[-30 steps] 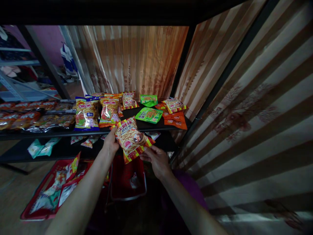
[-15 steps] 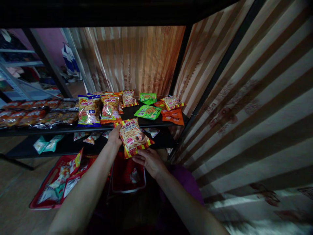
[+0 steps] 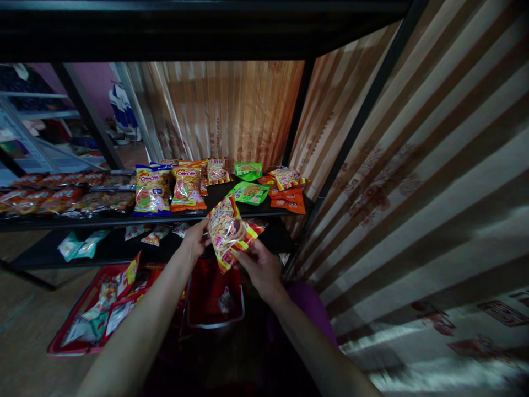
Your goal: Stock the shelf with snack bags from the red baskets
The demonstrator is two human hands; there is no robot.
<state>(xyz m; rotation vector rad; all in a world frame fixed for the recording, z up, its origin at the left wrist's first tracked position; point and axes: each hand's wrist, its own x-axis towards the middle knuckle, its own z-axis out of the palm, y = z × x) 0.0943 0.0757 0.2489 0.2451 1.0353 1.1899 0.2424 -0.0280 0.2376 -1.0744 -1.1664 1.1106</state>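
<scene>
A yellow-and-red bag of prawn crackers (image 3: 228, 229) is held up in front of the shelf, tilted, its printed face toward me. My right hand (image 3: 263, 269) pinches its lower right edge, thumb in front. At its left edge is my left hand (image 3: 196, 238), fingers closed against the bag and partly hidden behind it. Just beyond the bag, on the shelf, lie a green snack packet (image 3: 249, 193) and several orange packets (image 3: 288, 200). Another yellow-and-red bag (image 3: 287, 177) rests on top of those orange packets.
On the black shelf (image 3: 223, 208) stand a blue-edged snack bag (image 3: 152, 190) and an orange one (image 3: 188, 187), left of which lie rows of wrapped packets (image 3: 61, 199). Below are a filled red basket (image 3: 58, 343) and a second red basket (image 3: 215, 322). A striped curtain (image 3: 413, 209) hangs at right.
My right hand has moved up and closed on the bag's lower right edge. The bag has turned and tilted, with its top swung away from my left hand. My view has shifted slightly.
</scene>
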